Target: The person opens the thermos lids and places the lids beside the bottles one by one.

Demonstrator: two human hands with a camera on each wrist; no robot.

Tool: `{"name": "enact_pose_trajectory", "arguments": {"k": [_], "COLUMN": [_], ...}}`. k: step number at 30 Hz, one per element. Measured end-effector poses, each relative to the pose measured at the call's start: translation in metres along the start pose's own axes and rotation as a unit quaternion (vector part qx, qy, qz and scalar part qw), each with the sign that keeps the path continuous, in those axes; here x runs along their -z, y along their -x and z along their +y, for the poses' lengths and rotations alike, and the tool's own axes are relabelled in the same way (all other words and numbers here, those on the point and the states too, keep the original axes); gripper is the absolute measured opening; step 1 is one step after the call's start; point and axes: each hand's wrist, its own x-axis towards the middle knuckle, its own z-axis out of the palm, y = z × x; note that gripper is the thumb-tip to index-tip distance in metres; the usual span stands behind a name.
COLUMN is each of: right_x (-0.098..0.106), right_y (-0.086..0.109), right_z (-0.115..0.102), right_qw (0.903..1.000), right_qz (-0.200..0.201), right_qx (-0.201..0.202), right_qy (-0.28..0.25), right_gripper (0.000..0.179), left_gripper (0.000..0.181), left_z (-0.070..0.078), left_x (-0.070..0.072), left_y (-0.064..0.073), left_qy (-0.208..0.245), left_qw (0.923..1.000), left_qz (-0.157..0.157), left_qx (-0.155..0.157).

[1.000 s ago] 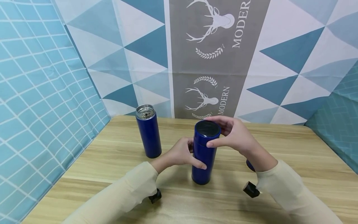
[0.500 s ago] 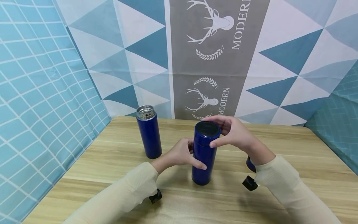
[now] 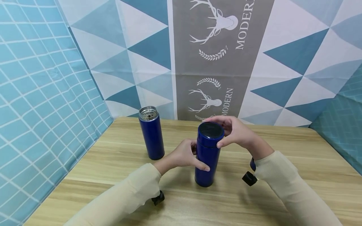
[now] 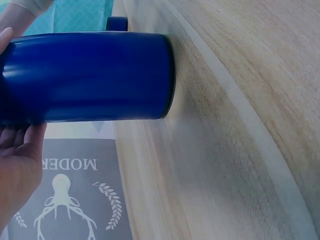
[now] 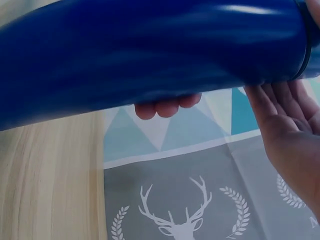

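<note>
A blue thermos flask [image 3: 205, 160] with a black-topped lid [image 3: 210, 130] stands upright on the wooden table in the head view. My left hand [image 3: 183, 154] grips its body from the left, thumb across the front. At the top, my right hand [image 3: 236, 131] holds the lid, thumb in front and fingers behind. Three fingertips [image 5: 167, 107] of the left hand show under the flask in the right wrist view. A second blue flask [image 3: 151, 136] stands to the left without a lid, its steel mouth showing. Behind the right wrist, a small blue piece [image 3: 252, 164] lies mostly hidden.
The wooden table [image 3: 297, 147] reaches back to a patterned cloth backdrop [image 3: 206, 72] with stag heads. A blue tiled-print sheet [image 3: 42, 94] borders the left side, and a teal sheet [image 3: 342, 119] the right. Black wrist cameras [image 3: 249, 178] hang below both sleeves.
My right thumb has slid rightward around the front of the lid, and the right wrist has shifted slightly left and up. The left hand and both flasks stay in place.
</note>
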Motion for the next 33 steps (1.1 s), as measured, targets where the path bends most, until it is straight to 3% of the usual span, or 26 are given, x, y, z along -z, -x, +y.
{"name": "enact_pose_trajectory", "arguments": {"k": [7,17,28,33], "right_x": [0.008,0.015,0.017,0.012], "right_y": [-0.006,-0.018,-0.013,-0.006], "right_z": [0.011,0.015,0.013,0.008], "right_qw": [0.9963,0.9863,0.979,0.9825], "right_qz": [-0.063,-0.135,-0.175,-0.163], "right_qx": [0.038,0.046,0.05,0.064], "right_qy": [-0.043,-0.083,-0.092,-0.065], "right_gripper": [0.059,0.065,0.067,0.076], "left_gripper": [0.054,0.056,0.054,0.052], "left_z": [0.0,0.0,-0.002,-0.002], "left_x": [-0.002,-0.001,-0.002,-0.003], "left_y": [0.0,0.0,0.0,0.0], "left_qy": [-0.006,-0.011,-0.016,-0.013], "left_qw": [1.0,0.9999,0.9998,0.9998], "left_qz": [0.001,0.003,0.007,0.013], "left_qx": [0.007,0.009,-0.005,-0.001]}}
